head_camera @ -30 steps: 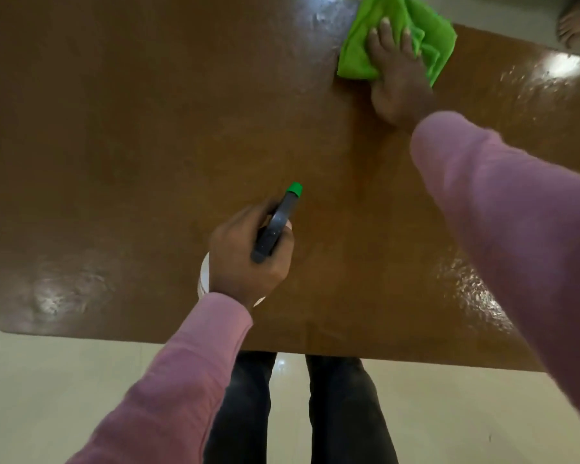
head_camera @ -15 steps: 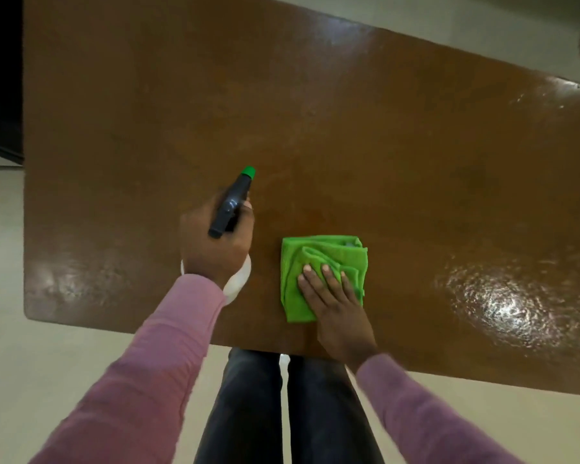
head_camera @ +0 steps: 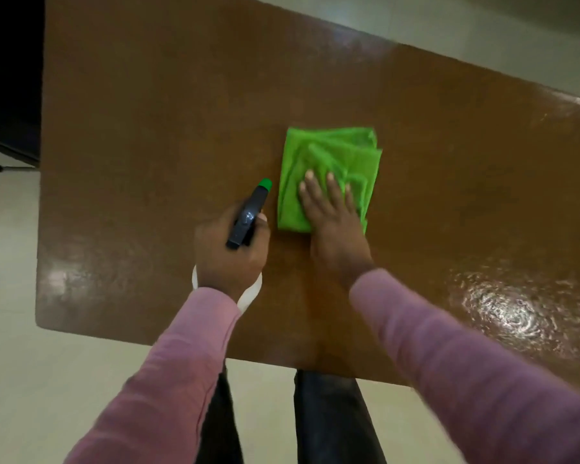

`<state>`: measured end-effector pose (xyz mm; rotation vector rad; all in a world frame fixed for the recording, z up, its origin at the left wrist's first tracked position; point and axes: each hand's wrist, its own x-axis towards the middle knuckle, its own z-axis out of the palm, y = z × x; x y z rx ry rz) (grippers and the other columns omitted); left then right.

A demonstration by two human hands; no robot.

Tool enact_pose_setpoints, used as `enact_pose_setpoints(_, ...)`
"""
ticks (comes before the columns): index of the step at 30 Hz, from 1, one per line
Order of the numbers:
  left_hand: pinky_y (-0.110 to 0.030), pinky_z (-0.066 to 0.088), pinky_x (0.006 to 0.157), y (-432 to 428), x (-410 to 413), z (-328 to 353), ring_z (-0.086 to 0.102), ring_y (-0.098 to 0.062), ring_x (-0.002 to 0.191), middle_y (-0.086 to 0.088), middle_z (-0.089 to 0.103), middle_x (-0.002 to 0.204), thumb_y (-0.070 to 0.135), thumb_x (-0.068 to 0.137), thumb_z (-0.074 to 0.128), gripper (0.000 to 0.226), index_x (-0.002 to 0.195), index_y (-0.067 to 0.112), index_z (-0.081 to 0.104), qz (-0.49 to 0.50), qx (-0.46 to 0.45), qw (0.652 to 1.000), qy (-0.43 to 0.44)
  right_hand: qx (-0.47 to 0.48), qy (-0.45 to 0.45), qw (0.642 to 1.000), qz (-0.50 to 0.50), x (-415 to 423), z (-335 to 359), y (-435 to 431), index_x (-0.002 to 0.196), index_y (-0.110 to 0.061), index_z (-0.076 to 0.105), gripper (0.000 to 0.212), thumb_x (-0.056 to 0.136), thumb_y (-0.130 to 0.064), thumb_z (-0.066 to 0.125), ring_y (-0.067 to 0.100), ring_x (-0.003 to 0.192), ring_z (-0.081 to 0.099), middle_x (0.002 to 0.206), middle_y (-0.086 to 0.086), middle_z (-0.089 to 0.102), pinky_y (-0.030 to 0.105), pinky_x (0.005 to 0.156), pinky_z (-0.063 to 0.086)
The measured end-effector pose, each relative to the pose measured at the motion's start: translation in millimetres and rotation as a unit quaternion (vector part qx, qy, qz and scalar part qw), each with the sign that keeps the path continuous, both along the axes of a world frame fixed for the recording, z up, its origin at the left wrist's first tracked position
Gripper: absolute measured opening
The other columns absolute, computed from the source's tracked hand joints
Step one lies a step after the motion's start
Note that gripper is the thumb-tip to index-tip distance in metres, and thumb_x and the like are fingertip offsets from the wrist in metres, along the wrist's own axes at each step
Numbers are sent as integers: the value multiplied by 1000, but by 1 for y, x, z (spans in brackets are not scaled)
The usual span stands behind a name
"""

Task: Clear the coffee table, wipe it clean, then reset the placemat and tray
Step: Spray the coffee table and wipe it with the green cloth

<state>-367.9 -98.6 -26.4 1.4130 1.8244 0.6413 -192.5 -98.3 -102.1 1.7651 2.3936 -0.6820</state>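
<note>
Tabletop [head_camera: 148,112] fills most of the head view; I see the green cloth [head_camera: 345,152] at frame centre under my right hand [head_camera: 332,226], fingers flat, grip wide. Just left, my left hand [head_camera: 228,259] has its grip wrapped round the spray bottle [head_camera: 248,216], green nozzle pointing up-frame.
</note>
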Motion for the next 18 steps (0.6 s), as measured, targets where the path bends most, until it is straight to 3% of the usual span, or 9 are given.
enact_pose_setpoints(2, -14, 38, 47, 1, -6, -1, 54, -18, 60, -9, 58, 58, 14, 89, 59, 8, 83, 17, 64, 17, -14, 999, -24, -44, -12, 998, 52, -16, 5, -94, 150, -14, 21, 92, 66, -8, 60, 34, 146, 5, 159, 3, 17, 54, 118, 5)
enact_pose_setpoints(5, -37, 46, 52, 0, -22, -2, 57, -22, 54, -11, 62, 62, 18, 88, 57, 13, 86, 11, 67, 2, -30, 997, -70, -144, -33, 981, 124, -44, 19, -209, 149, -17, 27, 88, 66, -13, 56, 29, 147, 0, 158, -1, 18, 50, 115, 11)
enact_pose_setpoints(7, -43, 43, 48, -2, -42, 1, 55, -25, 51, -9, 59, 58, 18, 88, 57, 14, 81, 10, 65, -37, -33, 994, -93, -173, -35, 978, 109, -52, 25, -223, 150, -21, 25, 86, 68, -16, 48, 26, 148, -4, 159, -5, 15, 47, 115, 11)
enact_pose_setpoints(9, -45, 44, 49, -12, -70, 2, 56, -27, 52, -9, 59, 59, 19, 89, 57, 14, 82, 9, 65, -49, -44, 991, -113, -158, -46, 978, 128, -49, 18, -197, 152, -22, 12, 92, 67, -19, 46, 26, 147, -2, 161, -6, 1, 47, 115, 8)
enact_pose_setpoints(11, -44, 47, 52, -24, -102, 10, 58, -26, 54, -11, 61, 62, 18, 89, 58, 12, 83, 11, 65, -61, -64, 988, -130, -125, -51, 982, 135, -50, 14, -145, 153, -21, 7, 92, 70, -23, 47, 29, 145, 8, 160, -3, 3, 48, 115, 7)
enact_pose_setpoints(14, -21, 48, 57, -45, -149, 14, 60, -23, 66, -8, 64, 66, 8, 89, 64, 18, 83, 26, 62, -58, -85, 984, -143, -83, -24, 995, 48, -62, 10, -32, 151, -15, 21, 79, 73, -18, 34, 37, 144, 14, 157, 6, 20, 56, 115, 13)
enact_pose_setpoints(16, -13, 48, 62, -58, -178, 9, 61, -18, 71, -4, 65, 68, 4, 88, 66, 29, 85, 33, 61, -44, -88, 987, -126, -72, -23, 997, -25, -82, 9, 45, 151, -13, 21, 83, 69, -11, 33, 38, 145, 8, 159, 8, 15, 56, 116, 9)
enact_pose_setpoints(18, -3, 45, 65, -67, -201, 5, 61, -3, 72, 3, 64, 70, 3, 87, 67, 26, 89, 29, 64, -27, -73, 992, -97, -62, -16, 994, -89, -99, 5, 101, 152, -14, 18, 81, 73, -8, 35, 39, 146, 2, 160, 9, 9, 56, 116, 5)
